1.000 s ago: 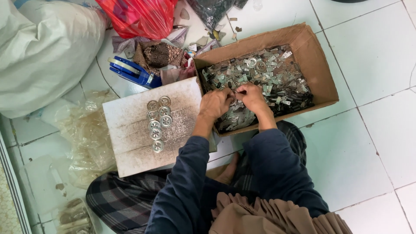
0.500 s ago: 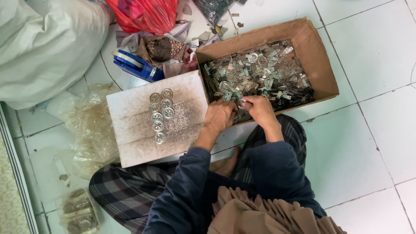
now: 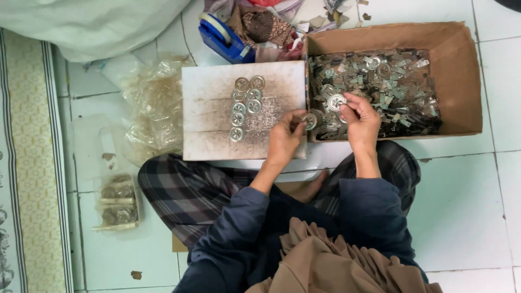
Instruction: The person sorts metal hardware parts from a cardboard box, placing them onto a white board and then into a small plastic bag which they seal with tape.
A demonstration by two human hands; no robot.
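Round silvery metal discs point(image 3: 245, 103) lay in two short rows on a worn white board point(image 3: 217, 130), just beside an open brown cardboard box point(image 3: 461, 70) heaped with small metal pieces point(image 3: 391, 87). The left hand point(image 3: 283, 138) pinched one disc point(image 3: 310, 120) between thumb and fingertips at the board's edge by the box wall. The right hand point(image 3: 361, 116), fingers curled, gripped another disc point(image 3: 336, 102) over the heap. A clear plastic bag point(image 3: 154, 106) sat crumpled left of the board, its contents hard to make out. A blue tape dispenser point(image 3: 223, 39) lay above the board, partly cut off by the frame's top edge.
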